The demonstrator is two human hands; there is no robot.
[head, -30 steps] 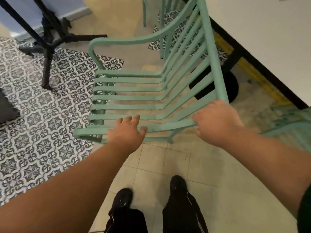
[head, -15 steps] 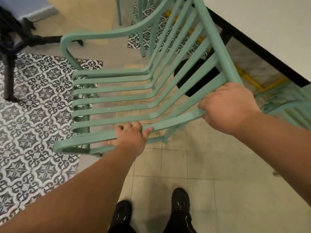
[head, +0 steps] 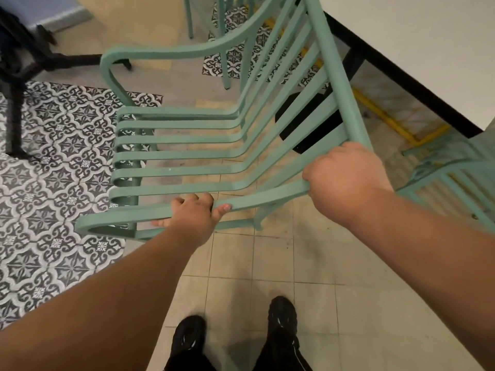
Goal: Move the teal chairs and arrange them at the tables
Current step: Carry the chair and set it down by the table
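Fingers of both hands, left hand [head: 191,216] and right hand [head: 345,180], grip the teal chair [head: 187,145]

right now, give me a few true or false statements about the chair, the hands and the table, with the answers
1. Both hands grip the teal chair. True: the left hand holds the nearest seat slat and the right hand holds the backrest's corner.
2. The white table is on the person's left. False: it is at the upper right.
3. The floor is patterned tile everywhere. False: patterned tiles lie on the left, plain ones underfoot.
4. The person wears black shoes. True.
5. No other teal chair shows. False: another chair shows at the right edge.
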